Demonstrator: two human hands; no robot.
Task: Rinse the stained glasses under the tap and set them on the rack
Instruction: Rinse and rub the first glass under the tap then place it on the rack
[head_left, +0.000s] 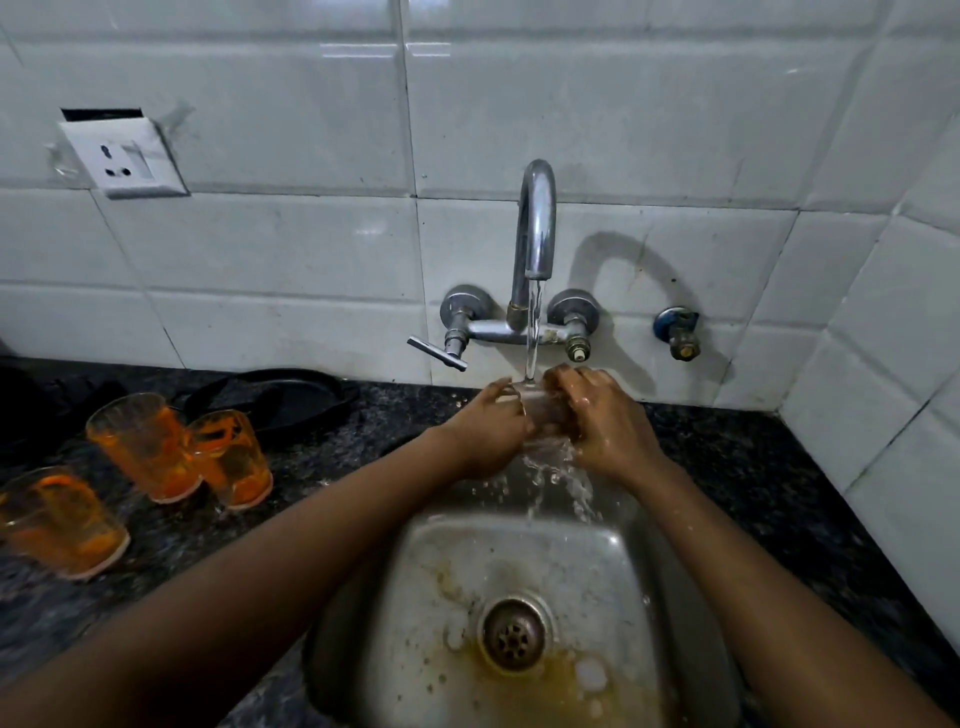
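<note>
I hold a clear glass (540, 410) on its side under the running tap (535, 228), over the steel sink (613, 561). My left hand (488, 431) grips its left end and my right hand (608, 426) wraps the right end. Water streams onto the glass and splashes down into the sink. Three orange-stained glasses stand on the dark counter at the left: one at the back (140, 441), one beside it (231, 457) and one nearest me (60, 519). No rack is in view.
A black pan-like object (280, 400) lies on the granite counter (779, 483) behind the stained glasses. A tap lever (436, 353) sticks out left of the spout. A wall socket (124, 158) sits on the white tiles. Orange residue pools near the drain (511, 634).
</note>
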